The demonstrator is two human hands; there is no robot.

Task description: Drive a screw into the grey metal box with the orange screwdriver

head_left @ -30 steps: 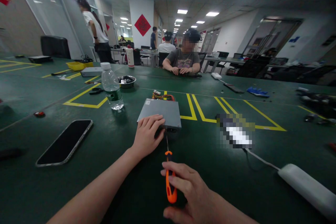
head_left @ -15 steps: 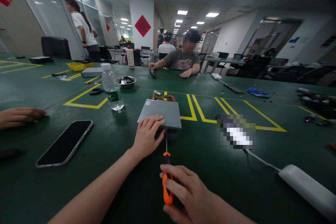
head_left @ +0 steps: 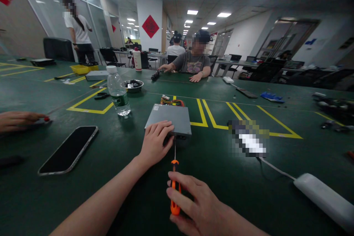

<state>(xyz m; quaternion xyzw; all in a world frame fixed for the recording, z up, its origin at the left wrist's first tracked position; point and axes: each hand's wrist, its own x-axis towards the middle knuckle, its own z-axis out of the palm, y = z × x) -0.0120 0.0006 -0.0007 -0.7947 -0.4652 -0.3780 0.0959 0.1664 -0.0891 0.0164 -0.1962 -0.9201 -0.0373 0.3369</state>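
Note:
A grey metal computer power supply (head_left: 173, 116) lies flat on the green table, with a bundle of coloured cables (head_left: 174, 102) at its far side. My left hand (head_left: 158, 138) grips its near left corner, fingers across the top and thumb down by the near face. In my right hand (head_left: 190, 201) is an orange and black screwdriver (head_left: 174, 188), held by its handle between thumb and fingers. Its thin shaft points away from me to the near face of the power supply. The tip is hidden in shadow there, so contact cannot be made out.
A water bottle (head_left: 118, 94) and a metal bowl (head_left: 133, 86) stand beyond my left hand. Left lies a phone (head_left: 69, 151), near another person's hand (head_left: 19, 121). A white power strip (head_left: 323, 199) with a cable is at right. A person (head_left: 190, 62) sits opposite.
The screwdriver handle has turned slightly in my right hand, whose fingers shifted a little left. My left hand and the power supply stay put. The standing person in the background moved left.

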